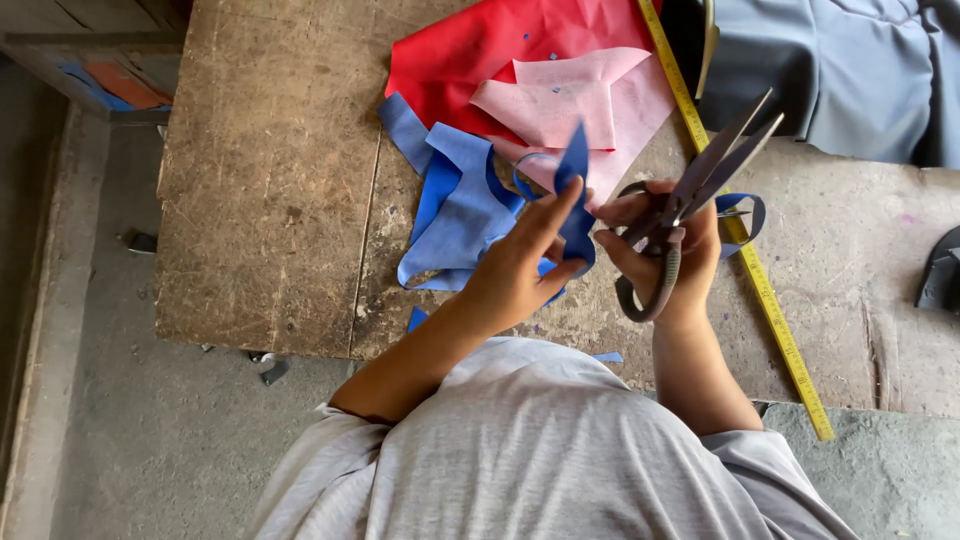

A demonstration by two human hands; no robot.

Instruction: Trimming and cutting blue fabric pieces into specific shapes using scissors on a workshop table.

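Observation:
My left hand (525, 262) pinches a narrow strip of blue fabric (575, 190) that sticks upward between thumb and fingers. My right hand (665, 245) grips a pair of large dark scissors (715, 165), fingers through the handles, blades nearly closed and pointing up to the right. A loop of blue strip (748, 208) hangs by the right hand. Both hands hover above a worn wooden table (270, 200). More blue fabric scraps (455, 205) lie on the table just beyond my left hand.
Red fabric (470, 55) and pink fabric pieces (580, 105) lie at the table's far side. A yellow measuring tape (745, 255) runs diagonally across the table. Grey cloth (840, 70) sits at the top right, a dark object (942, 275) at the right edge. Concrete floor (130, 420) lies left.

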